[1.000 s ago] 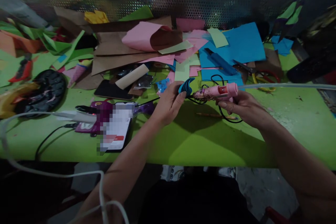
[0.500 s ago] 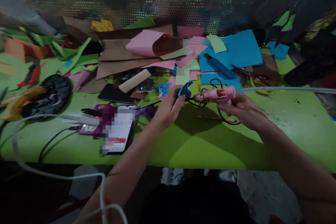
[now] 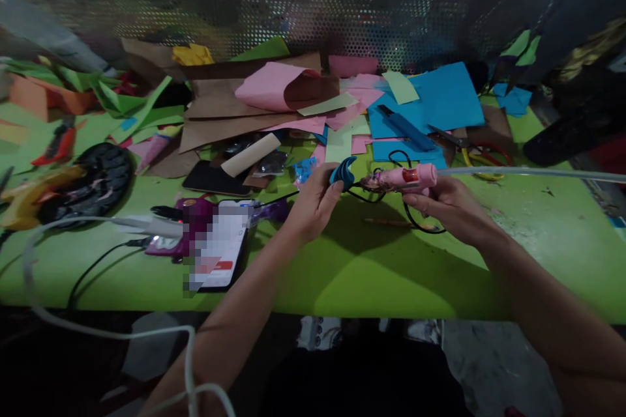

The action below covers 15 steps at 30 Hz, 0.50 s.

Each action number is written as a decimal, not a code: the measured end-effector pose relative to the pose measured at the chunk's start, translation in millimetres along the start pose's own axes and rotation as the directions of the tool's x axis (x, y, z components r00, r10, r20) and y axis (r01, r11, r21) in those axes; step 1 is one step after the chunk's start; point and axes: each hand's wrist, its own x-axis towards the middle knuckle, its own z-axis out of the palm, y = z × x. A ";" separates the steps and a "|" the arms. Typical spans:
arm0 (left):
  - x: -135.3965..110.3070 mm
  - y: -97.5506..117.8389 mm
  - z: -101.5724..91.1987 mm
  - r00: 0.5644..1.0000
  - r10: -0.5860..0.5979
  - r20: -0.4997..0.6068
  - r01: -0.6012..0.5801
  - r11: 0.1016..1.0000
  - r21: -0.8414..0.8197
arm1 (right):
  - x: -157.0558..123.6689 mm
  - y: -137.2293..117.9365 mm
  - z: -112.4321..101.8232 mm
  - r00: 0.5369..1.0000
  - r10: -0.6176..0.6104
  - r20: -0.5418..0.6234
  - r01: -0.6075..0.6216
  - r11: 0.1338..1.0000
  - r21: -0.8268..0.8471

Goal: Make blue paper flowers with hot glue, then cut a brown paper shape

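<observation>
Between the thumb and fingers of my left hand (image 3: 315, 205) are curled blue foam or paper pieces (image 3: 343, 172), bunched together. My right hand (image 3: 452, 205) is wrapped around a pink hot glue gun (image 3: 398, 177) with an orange-red part showing in its side. Its grimy nozzle points left, close to the blue pieces; whether it touches them I cannot tell. A long clear glue stick (image 3: 528, 172) runs out of the gun's back to the right. A black cord (image 3: 415, 225) loops beneath the gun, and a pencil (image 3: 388, 223) lies below it on the green table.
A phone (image 3: 225, 244) lies beside a purple power strip (image 3: 169, 244) at the left. Behind it are a black coiled object (image 3: 105, 182) and red-handled pliers (image 3: 57, 143). Pink paper (image 3: 268, 88), blue sheets (image 3: 445, 94), a blue cutter (image 3: 405, 129) and scissors (image 3: 467, 151) lie farther back.
The view has shifted slightly. Both hands keep nearly the same pose, with the blue pieces and the glue gun still held close together.
</observation>
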 end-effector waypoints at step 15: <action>-0.4 0.8 0.8 1.000 -0.005 -0.002 0.005 1.000 -0.015 | -1.3 0.7 2.0 1.000 0.022 0.012 -0.022 1.000 0.002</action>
